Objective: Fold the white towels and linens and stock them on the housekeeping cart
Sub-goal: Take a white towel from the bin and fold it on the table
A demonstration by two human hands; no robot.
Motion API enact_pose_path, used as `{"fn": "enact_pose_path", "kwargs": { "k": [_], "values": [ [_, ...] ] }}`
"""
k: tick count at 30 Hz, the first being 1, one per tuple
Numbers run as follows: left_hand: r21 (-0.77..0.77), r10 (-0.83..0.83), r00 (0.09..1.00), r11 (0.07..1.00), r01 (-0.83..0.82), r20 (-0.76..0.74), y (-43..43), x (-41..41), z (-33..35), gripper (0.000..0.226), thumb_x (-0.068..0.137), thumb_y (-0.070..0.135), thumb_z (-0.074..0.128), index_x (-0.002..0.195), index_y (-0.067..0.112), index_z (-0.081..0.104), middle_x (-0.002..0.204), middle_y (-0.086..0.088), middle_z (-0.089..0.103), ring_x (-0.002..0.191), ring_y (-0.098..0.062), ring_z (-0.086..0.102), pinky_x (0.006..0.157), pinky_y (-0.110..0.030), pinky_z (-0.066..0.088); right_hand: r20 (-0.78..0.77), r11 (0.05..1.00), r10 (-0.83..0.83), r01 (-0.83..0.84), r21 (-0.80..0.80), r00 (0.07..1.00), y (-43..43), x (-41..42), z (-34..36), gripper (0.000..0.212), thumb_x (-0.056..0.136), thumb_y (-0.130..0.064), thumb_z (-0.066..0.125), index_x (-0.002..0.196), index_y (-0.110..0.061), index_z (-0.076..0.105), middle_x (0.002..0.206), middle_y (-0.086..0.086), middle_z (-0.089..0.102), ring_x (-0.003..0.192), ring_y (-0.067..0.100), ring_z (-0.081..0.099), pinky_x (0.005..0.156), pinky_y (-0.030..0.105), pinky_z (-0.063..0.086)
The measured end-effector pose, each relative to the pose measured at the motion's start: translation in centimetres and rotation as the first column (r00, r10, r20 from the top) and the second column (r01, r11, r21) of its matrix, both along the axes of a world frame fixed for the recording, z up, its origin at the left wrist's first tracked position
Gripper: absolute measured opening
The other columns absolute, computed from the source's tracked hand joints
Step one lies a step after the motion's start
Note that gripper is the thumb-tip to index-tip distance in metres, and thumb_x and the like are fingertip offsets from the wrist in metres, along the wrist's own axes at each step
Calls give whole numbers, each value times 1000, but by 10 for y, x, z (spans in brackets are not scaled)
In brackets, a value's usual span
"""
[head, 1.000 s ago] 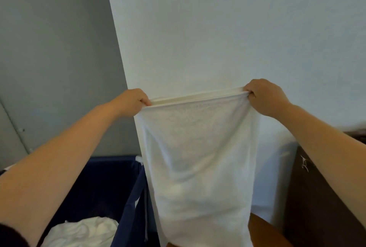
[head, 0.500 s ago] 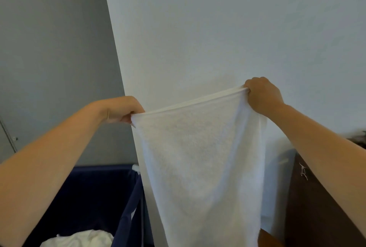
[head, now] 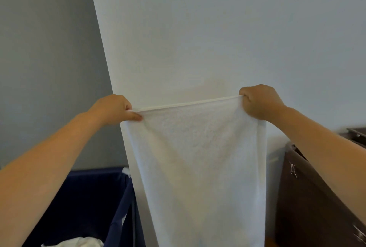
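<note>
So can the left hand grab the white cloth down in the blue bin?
Probably not yet. The left hand pinches a corner of the hanging towel. The blue bin with the white cloth sits open below, so after letting go the way seems free.

white towel [head: 198,157] hanging, left hand [head: 112,109], right hand [head: 259,101] pinching corners

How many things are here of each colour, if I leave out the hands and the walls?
White: 2 (hanging towel, crumpled linen at bottom left)
Navy blue: 1 (fabric bin)
Dark brown: 1 (cabinet)
Total: 4
</note>
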State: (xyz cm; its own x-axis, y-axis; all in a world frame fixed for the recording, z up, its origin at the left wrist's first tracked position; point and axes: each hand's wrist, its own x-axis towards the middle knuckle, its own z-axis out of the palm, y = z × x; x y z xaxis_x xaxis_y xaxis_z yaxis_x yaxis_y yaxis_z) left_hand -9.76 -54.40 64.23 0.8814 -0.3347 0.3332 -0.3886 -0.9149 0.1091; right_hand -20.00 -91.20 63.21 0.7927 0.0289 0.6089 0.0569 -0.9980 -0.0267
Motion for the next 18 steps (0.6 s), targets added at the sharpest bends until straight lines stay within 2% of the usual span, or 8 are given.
{"fn": "enact_pose_path", "kwargs": {
  "k": [3,5,7,9,12,15,17,18],
  "values": [
    [29,63,992,997,-67,105,-3,-1,1,61,75,62,65,55,14,34,55,-1,40,54,-18,39,51,-29,24,12,995,100,-101,19,995,-3,-7,-2,40,66,-50,15,64,-15,33,50,-1,33,47,18,29,48,28,22],
    [-40,39,991,999,-34,131,-5,0,0,61,74,57,69,55,13,32,55,-1,39,54,-18,37,51,-29,22,-34,998,60,-61,-19,998,-7,-7,-2,54,76,-68,37,88,-16,43,60,0,50,55,19,45,54,28,32],
    [-212,-35,997,976,49,70,-8,2,0,60,74,41,77,53,13,29,53,-1,32,52,-18,30,51,-29,19,-102,993,-44,33,-112,994,-10,-4,-1,58,77,-70,53,107,-21,44,75,1,59,71,23,55,66,30,38],
    [-385,-118,992,918,93,-42,-9,3,1,58,73,24,81,52,12,29,54,0,27,52,-17,25,51,-27,17,-163,978,-122,90,-187,979,-11,1,-1,53,78,-70,53,96,-21,47,70,-4,54,74,22,54,66,30,35],
    [-384,-167,980,916,113,-111,-10,14,2,47,70,16,83,60,12,37,61,0,35,56,-16,30,51,-27,21,-205,975,-155,116,-190,966,-13,14,-3,48,83,-65,50,82,-18,44,70,-3,51,73,21,51,64,30,33],
    [-279,-157,982,953,121,-109,-13,31,-3,31,74,21,80,90,18,53,87,-1,49,77,-19,48,60,-26,34,-207,983,-153,128,-133,966,-8,33,-11,41,90,-55,49,88,-16,38,79,1,50,74,23,48,66,31,33],
    [-244,-140,987,963,116,-81,-18,41,-8,45,81,23,73,122,21,54,106,-1,51,102,-24,51,78,-27,40,-207,988,-154,148,-41,966,-4,45,-14,34,94,-45,49,91,-15,35,82,4,47,75,25,45,66,32,33],
    [-209,-140,989,970,128,-42,-21,48,-9,47,85,23,69,129,18,53,111,-1,53,110,-26,51,86,-29,40,-202,987,-160,163,-3,966,-2,52,-14,32,95,-41,49,91,-14,34,84,6,47,75,26,45,66,33,33]
  ]
}}
